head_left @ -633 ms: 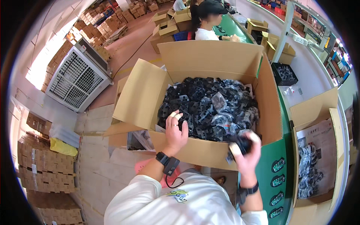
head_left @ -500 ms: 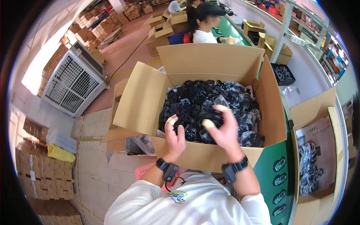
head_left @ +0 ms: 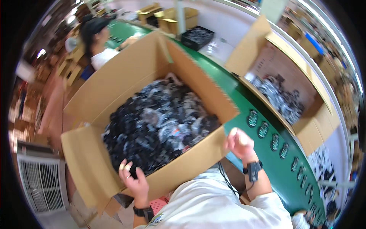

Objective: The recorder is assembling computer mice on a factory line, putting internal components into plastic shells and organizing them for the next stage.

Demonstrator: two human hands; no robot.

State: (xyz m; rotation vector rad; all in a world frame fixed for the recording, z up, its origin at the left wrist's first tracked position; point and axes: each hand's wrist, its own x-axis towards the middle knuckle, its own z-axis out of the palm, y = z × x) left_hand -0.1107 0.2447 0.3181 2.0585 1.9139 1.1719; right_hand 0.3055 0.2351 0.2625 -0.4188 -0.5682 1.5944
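Observation:
My left hand [head_left: 134, 182] is at the near left corner of a large open cardboard box [head_left: 187, 162]. Its fingers curl round a small black plastic part [head_left: 133, 172], which is hard to separate from the dark pile behind. Many black plastic parts [head_left: 133, 133] fill the box, some in clear bags. My right hand [head_left: 241, 144] is raised just outside the box's near right corner, beside the green belt. Its fingers are bent in and nothing shows in them, though motion blurs it slightly.
Several dark oval parts with green circuit boards [head_left: 274, 142] line the green bench belt [head_left: 244, 100]. Beyond stands an open carton [head_left: 310, 131] of bagged parts, and farther off a black tray [head_left: 197, 37]. A person [head_left: 100, 45] sits at the far left. A grey air cooler [head_left: 41, 185] is at left.
The view has turned to the right. My right hand has left the pile and moved out past the box's right corner. My left hand has moved to the box's near left corner.

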